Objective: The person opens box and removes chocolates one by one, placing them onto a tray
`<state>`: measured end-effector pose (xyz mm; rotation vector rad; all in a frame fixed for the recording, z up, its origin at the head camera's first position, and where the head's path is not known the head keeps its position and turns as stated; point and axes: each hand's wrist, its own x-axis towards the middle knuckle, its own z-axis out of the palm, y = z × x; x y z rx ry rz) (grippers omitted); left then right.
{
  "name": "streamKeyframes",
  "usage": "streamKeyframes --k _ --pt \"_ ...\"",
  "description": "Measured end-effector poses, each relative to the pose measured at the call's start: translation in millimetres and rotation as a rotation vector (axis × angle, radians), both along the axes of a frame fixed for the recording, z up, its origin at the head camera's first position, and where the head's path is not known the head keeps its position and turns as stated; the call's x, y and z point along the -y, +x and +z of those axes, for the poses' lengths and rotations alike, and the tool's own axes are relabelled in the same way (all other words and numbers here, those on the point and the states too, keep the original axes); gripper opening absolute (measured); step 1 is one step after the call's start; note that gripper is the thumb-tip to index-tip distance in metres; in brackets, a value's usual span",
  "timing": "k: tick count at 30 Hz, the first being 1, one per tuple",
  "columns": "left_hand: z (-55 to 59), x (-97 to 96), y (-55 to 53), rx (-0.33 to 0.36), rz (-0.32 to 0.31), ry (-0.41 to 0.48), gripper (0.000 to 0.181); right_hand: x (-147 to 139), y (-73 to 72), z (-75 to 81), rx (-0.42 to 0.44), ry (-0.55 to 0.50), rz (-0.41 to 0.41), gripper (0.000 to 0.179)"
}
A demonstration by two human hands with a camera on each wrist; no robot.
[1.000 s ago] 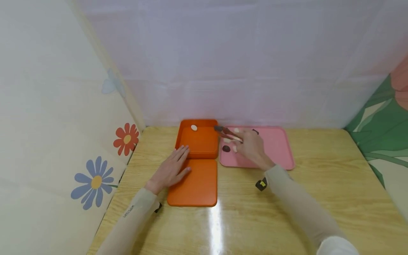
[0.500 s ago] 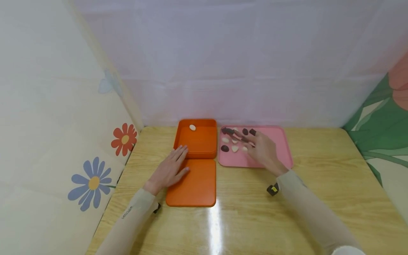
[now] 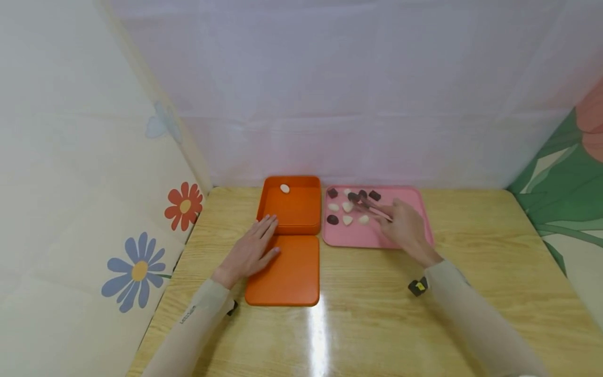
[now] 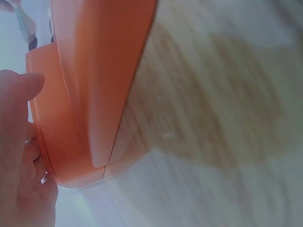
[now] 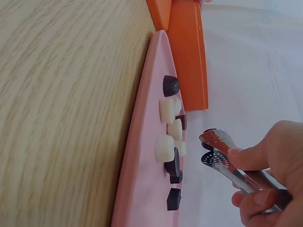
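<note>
My right hand holds metal tongs with perforated ends, above the pink tray. A dark piece shows between the tong ends. Beneath lie several small chocolate-like pieces: a round dark one, a heart-shaped white one, a white oval and a dark block among them. My left hand lies with fingers extended at the near left corner of an open orange box, thumb over the flat orange lid. Inside the box is one white oval piece.
The box stands against the tray's left side, and the lid lies in front of the box on the wooden table. A pale cloth wall rises right behind them. Another wall with printed flowers borders the left.
My right hand has moved right with the tongs, from the gap between box and tray to over the middle of the tray's pieces. The left hand stays in place.
</note>
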<state>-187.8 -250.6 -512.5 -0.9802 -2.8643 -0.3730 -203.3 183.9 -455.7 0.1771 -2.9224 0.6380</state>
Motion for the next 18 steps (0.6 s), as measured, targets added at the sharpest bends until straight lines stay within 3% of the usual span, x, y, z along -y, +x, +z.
streamKeyframes --k 18 --pt "-0.9 -0.4 -0.7 -0.011 -0.011 0.017 0.076 -34 12.2 -10.8 -0.054 -0.032 -0.032 0.031"
